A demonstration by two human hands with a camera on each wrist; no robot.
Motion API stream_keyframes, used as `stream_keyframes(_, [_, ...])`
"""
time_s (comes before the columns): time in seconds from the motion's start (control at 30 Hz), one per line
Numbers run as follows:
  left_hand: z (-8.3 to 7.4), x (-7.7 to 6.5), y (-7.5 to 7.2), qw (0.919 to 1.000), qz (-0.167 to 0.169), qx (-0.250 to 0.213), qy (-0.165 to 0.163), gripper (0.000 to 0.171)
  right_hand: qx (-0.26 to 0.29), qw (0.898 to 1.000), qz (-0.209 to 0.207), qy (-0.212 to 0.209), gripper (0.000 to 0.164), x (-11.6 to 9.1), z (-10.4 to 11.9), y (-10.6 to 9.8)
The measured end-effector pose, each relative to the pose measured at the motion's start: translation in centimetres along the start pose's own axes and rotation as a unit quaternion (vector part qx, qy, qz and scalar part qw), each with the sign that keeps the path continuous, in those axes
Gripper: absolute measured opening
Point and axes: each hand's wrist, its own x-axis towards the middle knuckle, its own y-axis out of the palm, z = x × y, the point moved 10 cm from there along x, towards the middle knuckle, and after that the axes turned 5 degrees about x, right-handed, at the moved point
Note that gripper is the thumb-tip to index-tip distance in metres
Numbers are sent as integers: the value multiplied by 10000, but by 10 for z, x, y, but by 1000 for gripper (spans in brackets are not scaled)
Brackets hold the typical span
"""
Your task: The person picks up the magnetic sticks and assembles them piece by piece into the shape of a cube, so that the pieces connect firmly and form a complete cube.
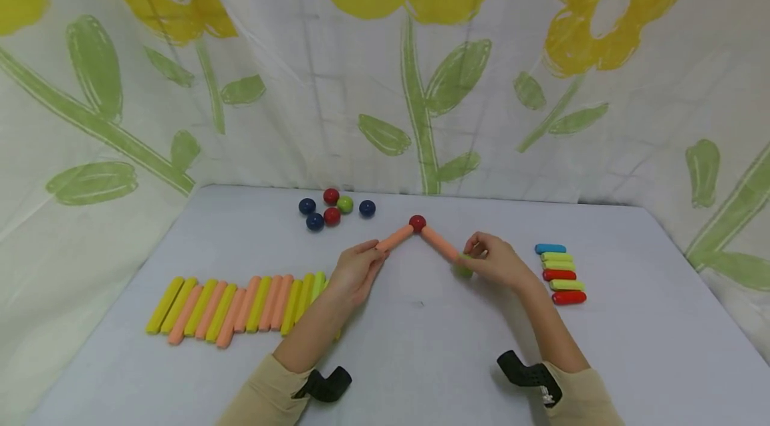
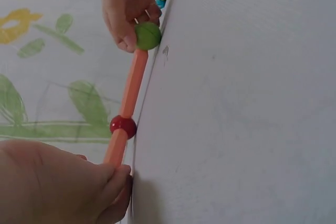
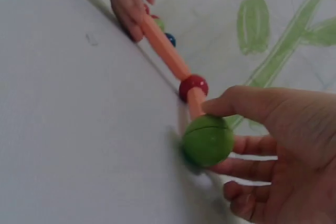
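Observation:
Two salmon-coloured sticks meet at a red ball (image 1: 418,223) in a wide V shape near the middle of the table. My left hand (image 1: 359,271) pinches the outer end of the left stick (image 1: 396,239) between thumb and fingers. At the outer end of the right stick (image 1: 440,243) sits a green ball (image 3: 208,141). My right hand (image 1: 496,261) grips this ball, thumb at the joint with the stick and fingers behind it. In the right wrist view the ball is close over the white table, and its seam line shows.
Yellow, salmon and green sticks (image 1: 259,303) lie in a row at the left, partly behind my left forearm. Blue, red and green balls (image 1: 331,216) group at the back. Short blue, green and red sticks (image 1: 559,275) stack at the right. A flowered cloth (image 1: 301,78) hangs behind the table.

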Motion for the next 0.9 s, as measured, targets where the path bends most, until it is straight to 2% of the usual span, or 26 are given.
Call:
stream_keyframes(0.17, [-4, -1, 1, 10000, 17, 11, 83, 54, -283, 9917, 1226, 250, 34, -13, 10, 14])
stream_keyframes(0.23, [-3, -1, 3, 9999, 101, -65, 36, 54, -257, 9875, 1517, 352, 36, -17, 13, 20])
stream_keyframes(0.3, [-3, -2, 6, 9996, 232, -129, -5, 55, -174, 9869, 1548, 432, 35, -17, 13, 22])
stream_keyframes(0.37, [-2, -2, 10, 9990, 401, -199, -24, 55, -32, 9906, 1286, 474, 37, -13, 12, 21])
stream_keyframes(0.47, [-1, -3, 15, 9972, 669, -343, -19, 54, 353, 9966, 565, 490, 45, -4, 8, 18])
stream_keyframes(0.57, [0, -3, 18, 9947, 897, -507, -38, 54, 820, 9961, -94, 298, 56, 5, 5, 16])
stream_keyframes(0.63, [0, -4, 20, 9924, 1078, -598, -28, 55, 1025, 9936, -431, 179, 58, 10, 2, 16])
stream_keyframes(0.77, [1, -3, 25, 9877, 1417, -661, -21, 59, 1221, 9894, -789, -58, 54, 14, -1, 13])
stream_keyframes(0.9, [1, -2, 28, 9856, 1580, -605, 12, 61, 1454, 9851, -888, -250, 46, 12, 2, 11])
